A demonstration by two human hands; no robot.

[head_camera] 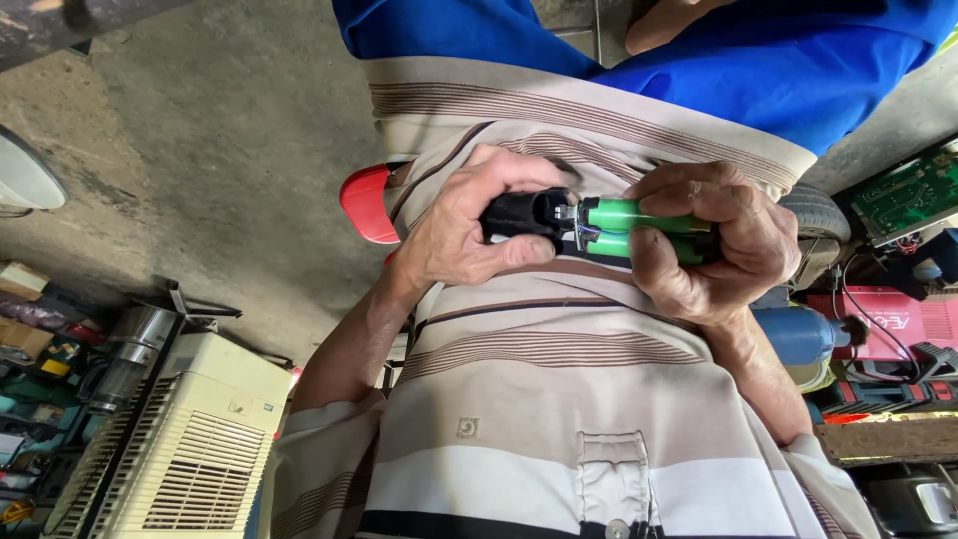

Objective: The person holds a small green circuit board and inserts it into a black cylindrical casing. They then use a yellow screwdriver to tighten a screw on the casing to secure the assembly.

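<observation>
Holding a black plastic housing (pixel 524 215) in our left hand (pixel 461 232), with fingers closed around it, we grip 2 green cylindrical cells (pixel 639 230) in our right hand (pixel 711 240). Both fingers press from opposite ends, probably to keep the parts steady. The cells lie side by side, glossy, with metal contacts between the fingertips.

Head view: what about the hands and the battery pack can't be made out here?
- Green cells: far ends hidden under the right hand, so their length is unclear.
- Black holder: rear covered by the left hand.
- Metal contacts: too small to tell whether they are joined.
- Circuit board: cut off by the right edge.
</observation>
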